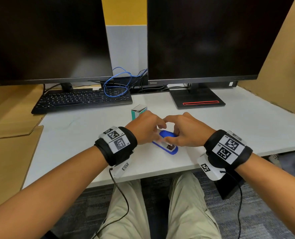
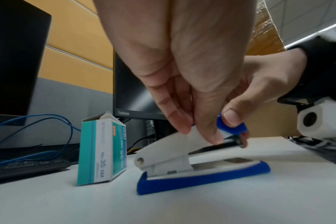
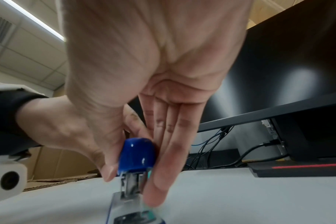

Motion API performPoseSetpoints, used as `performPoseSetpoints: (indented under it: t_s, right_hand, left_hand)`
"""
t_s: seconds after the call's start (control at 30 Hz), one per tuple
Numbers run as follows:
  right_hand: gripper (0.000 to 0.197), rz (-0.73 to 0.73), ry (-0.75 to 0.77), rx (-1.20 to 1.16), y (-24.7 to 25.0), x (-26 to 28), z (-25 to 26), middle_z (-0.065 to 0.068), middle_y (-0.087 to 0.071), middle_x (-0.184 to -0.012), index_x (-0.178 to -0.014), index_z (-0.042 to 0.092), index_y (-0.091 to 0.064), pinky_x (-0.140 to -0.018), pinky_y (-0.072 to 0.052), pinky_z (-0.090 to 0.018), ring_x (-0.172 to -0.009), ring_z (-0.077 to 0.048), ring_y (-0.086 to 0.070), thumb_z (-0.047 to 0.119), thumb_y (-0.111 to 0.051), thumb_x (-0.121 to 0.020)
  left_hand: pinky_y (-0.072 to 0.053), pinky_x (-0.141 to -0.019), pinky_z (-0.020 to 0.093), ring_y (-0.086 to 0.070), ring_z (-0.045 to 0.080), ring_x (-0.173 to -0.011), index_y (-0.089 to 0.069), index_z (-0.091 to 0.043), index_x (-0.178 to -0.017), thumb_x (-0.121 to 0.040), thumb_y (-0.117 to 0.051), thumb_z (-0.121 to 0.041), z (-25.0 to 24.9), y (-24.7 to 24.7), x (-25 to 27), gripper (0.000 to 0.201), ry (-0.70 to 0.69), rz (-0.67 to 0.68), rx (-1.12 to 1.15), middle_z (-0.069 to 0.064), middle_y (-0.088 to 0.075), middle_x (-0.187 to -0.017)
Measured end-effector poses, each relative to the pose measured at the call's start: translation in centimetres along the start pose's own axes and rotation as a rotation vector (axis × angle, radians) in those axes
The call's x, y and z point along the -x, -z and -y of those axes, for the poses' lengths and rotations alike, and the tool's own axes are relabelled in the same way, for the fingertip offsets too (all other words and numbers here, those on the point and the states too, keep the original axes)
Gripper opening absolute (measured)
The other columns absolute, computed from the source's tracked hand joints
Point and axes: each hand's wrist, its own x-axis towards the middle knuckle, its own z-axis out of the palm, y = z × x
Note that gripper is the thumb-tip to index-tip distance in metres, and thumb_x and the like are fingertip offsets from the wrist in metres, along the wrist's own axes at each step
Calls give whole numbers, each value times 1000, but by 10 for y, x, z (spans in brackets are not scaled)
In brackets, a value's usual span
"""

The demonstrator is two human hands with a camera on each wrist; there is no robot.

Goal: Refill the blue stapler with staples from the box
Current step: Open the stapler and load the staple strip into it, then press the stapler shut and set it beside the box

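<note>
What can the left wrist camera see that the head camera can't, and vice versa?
Left wrist only: the "No.35" print on the staple box, and the blue stapler's top raised off its base. Head only: printed markers on both wrists, the person's legs, the red-striped monitor stand. Both: left hand and right hand holding the stapler on the white desk.

The blue stapler (image 2: pixel 182 163) lies on its blue base, white arm tilted up. Just beside it the teal box (image 2: pixel 101 151) stands upright, flap open.

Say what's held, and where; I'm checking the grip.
Blue stapler: right hand pinches its blue front cap, left hand pinches the white arm behind.
</note>
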Motion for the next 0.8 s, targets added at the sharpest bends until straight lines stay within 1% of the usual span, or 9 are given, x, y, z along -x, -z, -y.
performPoseSetpoints:
  t_s: [0.1,0.17,0.27,0.4,0.5,0.57,0.67,0.73,0.8]
  right_hand:
    - [60,-17,-25,8,0,1,5,14,-49,-72,-139,30,-49,-81,-54,-36,-72,-9,-47,42,-69,-85]
    - [57,-28,-56,11,-3,-2,9,10,-50,-79,-136,25,-56,-83,-54,-35,-75,-12,-47,48,-68,-85]
    - [56,-55,-99,35,-7,-10,11,4,-56,-91,-126,18,-66,-72,-50,-27,-61,-6,-48,55,-65,-84]
    - [61,-44,-112,60,-7,-25,7,-8,-69,-120,-131,15,-64,-74,-43,-27,-82,-12,-49,55,-63,-85]
    - [63,-34,-127,76,-5,-37,1,-11,-69,-121,-135,14,-62,-77,-40,-27,-90,-14,-49,54,-62,-87]
    - [62,-24,-132,90,-2,-44,-2,-11,-69,-122,-136,13,-60,-80,-36,-28,-94,-15,-48,52,-61,-88]
    - [60,-24,-129,109,0,-51,-4,-12,-69,-122,-135,12,-62,-80,-36,-29,-100,-20,-53,50,-61,-90]
    - [60,-26,-132,103,1,-53,-5,-13,-68,-122,-135,12,-62,-78,-38,-29,-103,-22,-57,50,-61,-90]
    - [60,-20,-143,103,1,-55,-5,-13,-67,-124,-136,11,-61,-78,-39,-29,-109,-25,-60,49,-62,-89]
  left_hand:
    - [-55,-84,33,-66,18,-93,-74,-17,-109,-84,-72,-25,10,7,0,27,38,-105,-27,2,-74,-102]
    - [-52,-84,34,-64,21,-101,-73,-20,-107,-87,-67,-30,17,10,-2,24,96,-239,-105,0,-72,-107]
    - [-52,-89,38,-55,24,-114,-67,-18,-116,-88,-64,-28,28,14,-6,30,184,-361,-155,2,-64,-122]
    - [-51,-98,41,-44,29,-131,-47,-15,-138,-84,-69,-18,46,11,-16,58,288,-250,-197,6,-39,-149]
    - [-47,-106,44,-43,32,-138,-39,-17,-145,-83,-70,-12,57,9,-24,69,339,-145,-152,9,-27,-159]
    - [-47,-106,45,-44,34,-137,-42,-18,-145,-86,-65,-8,60,8,-28,63,339,-108,-118,12,-35,-155]
    - [-57,-87,44,-60,38,-117,-57,-15,-131,-90,-53,-7,59,8,-32,42,315,-95,-84,17,-59,-127]
    - [-55,-81,40,-61,38,-111,-63,-12,-124,-91,-56,-15,57,8,-33,34,340,-92,-95,18,-61,-117]
    - [-51,-84,37,-58,36,-113,-63,-10,-126,-91,-61,-27,53,7,-33,39,378,-83,-120,18,-61,-118]
